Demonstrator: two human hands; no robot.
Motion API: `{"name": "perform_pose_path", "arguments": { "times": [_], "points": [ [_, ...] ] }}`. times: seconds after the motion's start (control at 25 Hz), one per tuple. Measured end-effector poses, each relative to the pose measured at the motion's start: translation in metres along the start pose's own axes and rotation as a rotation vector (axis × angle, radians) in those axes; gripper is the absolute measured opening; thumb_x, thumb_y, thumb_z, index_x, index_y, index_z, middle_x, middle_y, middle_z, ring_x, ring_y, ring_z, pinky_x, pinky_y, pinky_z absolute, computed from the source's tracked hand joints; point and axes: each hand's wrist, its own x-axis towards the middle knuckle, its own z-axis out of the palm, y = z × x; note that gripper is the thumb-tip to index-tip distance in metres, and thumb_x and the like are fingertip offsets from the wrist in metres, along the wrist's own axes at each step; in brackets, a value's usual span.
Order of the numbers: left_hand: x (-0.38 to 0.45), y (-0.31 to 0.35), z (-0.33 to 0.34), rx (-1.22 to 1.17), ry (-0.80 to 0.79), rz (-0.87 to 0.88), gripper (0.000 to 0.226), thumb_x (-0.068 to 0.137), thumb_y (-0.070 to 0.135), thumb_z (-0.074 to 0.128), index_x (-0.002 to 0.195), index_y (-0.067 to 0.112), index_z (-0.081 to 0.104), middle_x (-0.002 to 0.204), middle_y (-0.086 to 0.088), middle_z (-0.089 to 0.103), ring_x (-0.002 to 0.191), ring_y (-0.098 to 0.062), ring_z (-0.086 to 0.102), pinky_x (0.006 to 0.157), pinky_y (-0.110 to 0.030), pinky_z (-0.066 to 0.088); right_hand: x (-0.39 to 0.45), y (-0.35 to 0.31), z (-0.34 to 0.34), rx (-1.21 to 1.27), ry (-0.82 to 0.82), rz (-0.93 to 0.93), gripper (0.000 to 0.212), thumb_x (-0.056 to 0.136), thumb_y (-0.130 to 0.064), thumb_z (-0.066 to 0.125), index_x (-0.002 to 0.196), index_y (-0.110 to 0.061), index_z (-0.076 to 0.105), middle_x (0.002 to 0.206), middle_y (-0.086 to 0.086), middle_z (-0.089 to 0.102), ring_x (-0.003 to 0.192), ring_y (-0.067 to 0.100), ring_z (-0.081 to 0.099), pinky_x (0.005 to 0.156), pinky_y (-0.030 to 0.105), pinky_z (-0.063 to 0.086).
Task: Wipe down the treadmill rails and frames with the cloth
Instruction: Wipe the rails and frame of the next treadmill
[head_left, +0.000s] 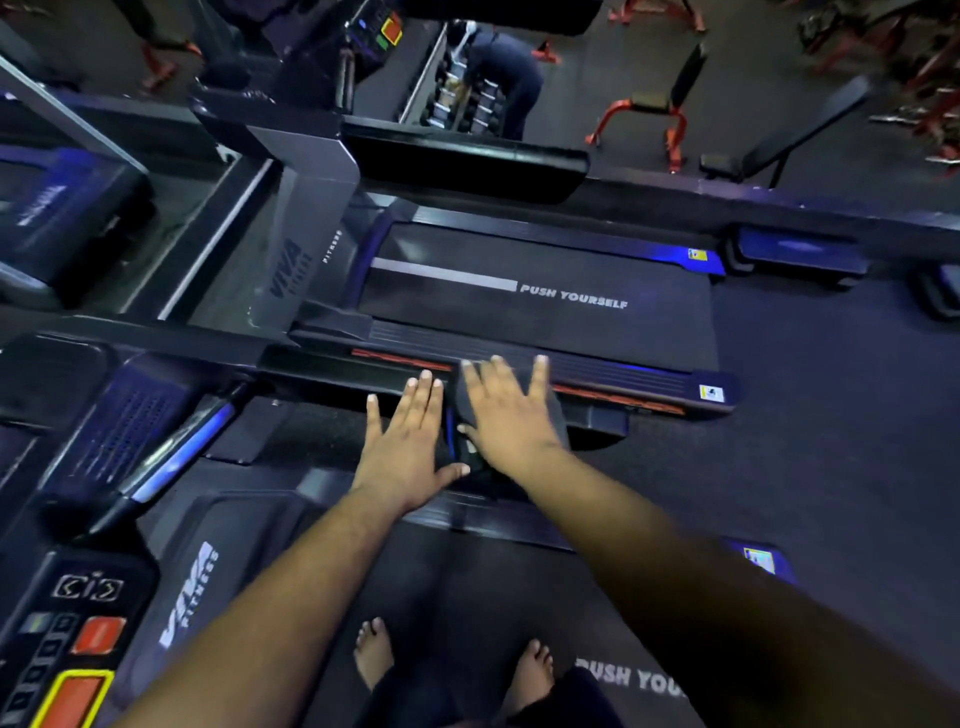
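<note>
Cloth (556, 415), dark and soft, lay spread over the near side rail (623, 376) of the treadmill, pinned flat under the right hand (511, 415), whose fingers were straight and splayed, curled round nothing. The left hand (408, 441) rested open just beside it, fingertips touching the rail's edge (thumb stretched toward the cloth). Being light and limp, the cloth would likely bunch if pushed; flat palm pressure on its middle seemed the better hold.

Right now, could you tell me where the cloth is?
In the head view, the cloth lies under the right hand on the treadmill's near side rail, beside the left hand.
</note>
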Motion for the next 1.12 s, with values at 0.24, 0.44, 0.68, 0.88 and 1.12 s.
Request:
{"name": "perform_pose_path", "arguments": {
  "times": [0.24,0.44,0.68,0.88,1.12],
  "points": [
    [-0.015,0.027,0.007,0.01,-0.025,-0.027,0.116,0.082,0.08,0.044,0.156,0.013,-0.014,0.164,0.0,-0.023,0.151,-0.014,-0.021,0.117,-0.062,-0.01,-0.031,0.048,0.005,0.036,0.013,-0.097,0.087,0.092,-0.026,0.058,0.159,-0.024,0.004,0.166,0.0,0.015,0.153,0.018,0.014,0.121,0.056,0.003],
    [0.001,0.071,0.007,-0.035,0.012,0.15,0.108,0.082,0.084,0.028,0.159,0.015,-0.007,0.164,0.0,-0.022,0.149,-0.011,-0.023,0.117,-0.061,-0.014,-0.089,0.118,0.018,0.002,0.013,0.115,0.087,0.088,-0.019,0.061,0.158,-0.032,0.012,0.163,-0.004,0.024,0.15,0.015,0.023,0.109,0.06,0.03],
    [0.005,0.141,-0.009,-0.432,0.034,0.231,0.099,0.083,0.081,0.024,0.157,0.016,0.022,0.166,-0.003,0.018,0.154,-0.018,0.004,0.121,-0.056,-0.006,-0.112,0.118,-0.026,0.244,0.024,0.103,0.086,0.089,-0.017,0.062,0.158,-0.035,0.014,0.164,0.001,0.019,0.149,0.025,0.021,0.107,0.049,0.04],
    [0.001,0.204,-0.018,-1.251,-0.059,0.102,0.057,0.08,0.039,0.076,0.124,0.014,0.051,0.114,-0.007,0.069,0.111,-0.028,0.066,0.098,-0.043,0.052,-0.178,0.156,-0.029,0.546,0.287,0.156,0.099,0.073,-0.037,0.084,0.155,-0.031,0.029,0.162,0.007,0.022,0.147,0.023,0.027,0.116,0.044,0.032],
    [-0.009,0.339,-0.025,-1.451,-0.215,0.152,0.029,0.092,-0.007,0.055,0.117,0.006,0.061,0.108,-0.011,0.071,0.099,-0.024,0.066,0.098,-0.045,0.05,-0.275,0.279,-0.004,1.318,0.337,0.615,0.101,0.073,-0.064,0.072,0.155,-0.025,0.028,0.158,0.004,0.034,0.142,0.012,0.036,0.12,0.035,0.03]
  ]
}}
